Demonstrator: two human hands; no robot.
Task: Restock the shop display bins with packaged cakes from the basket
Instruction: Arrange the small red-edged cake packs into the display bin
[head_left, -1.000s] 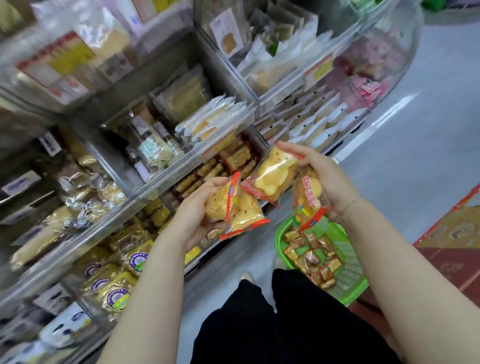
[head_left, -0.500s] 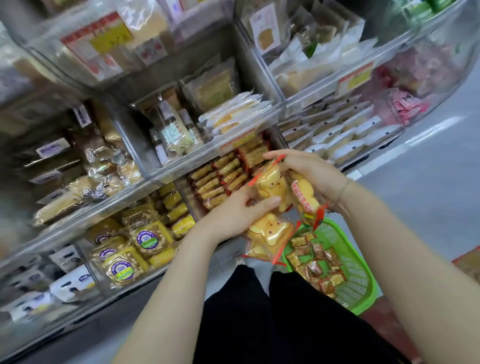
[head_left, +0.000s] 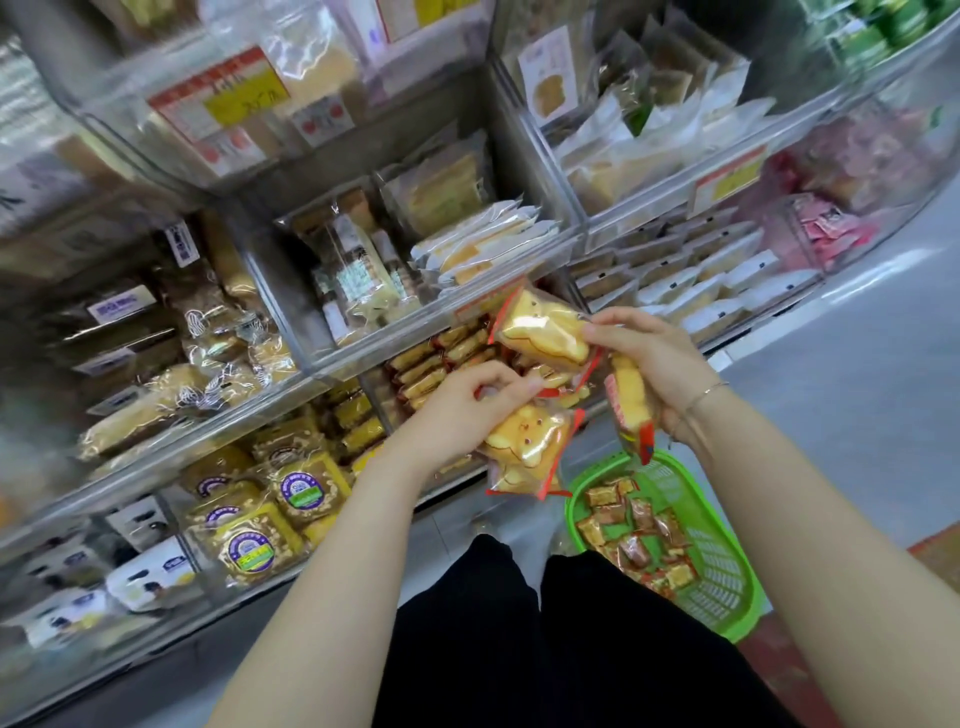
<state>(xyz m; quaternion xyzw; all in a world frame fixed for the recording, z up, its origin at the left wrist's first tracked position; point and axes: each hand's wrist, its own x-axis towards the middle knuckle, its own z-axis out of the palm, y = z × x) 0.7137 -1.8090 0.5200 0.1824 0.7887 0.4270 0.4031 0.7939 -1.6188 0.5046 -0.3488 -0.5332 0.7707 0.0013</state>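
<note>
— Her hands have drawn together since a second ago; the cakes sit closer to the bins now.

— From the head view, the left hand (head_left: 467, 410) pinches a bear cake (head_left: 524, 436), another hanging just below it. The right hand (head_left: 649, 358) grips two packs: one (head_left: 540, 327) above its fingers, one (head_left: 628, 405) under the palm.

— And the basket (head_left: 727, 587)?

— Below her right wrist, with wrapped cakes left. She's sorting; nothing looks binned yet.

Glossy grey floor (head_left: 857, 415), clear shelving (head_left: 291, 384)
</note>
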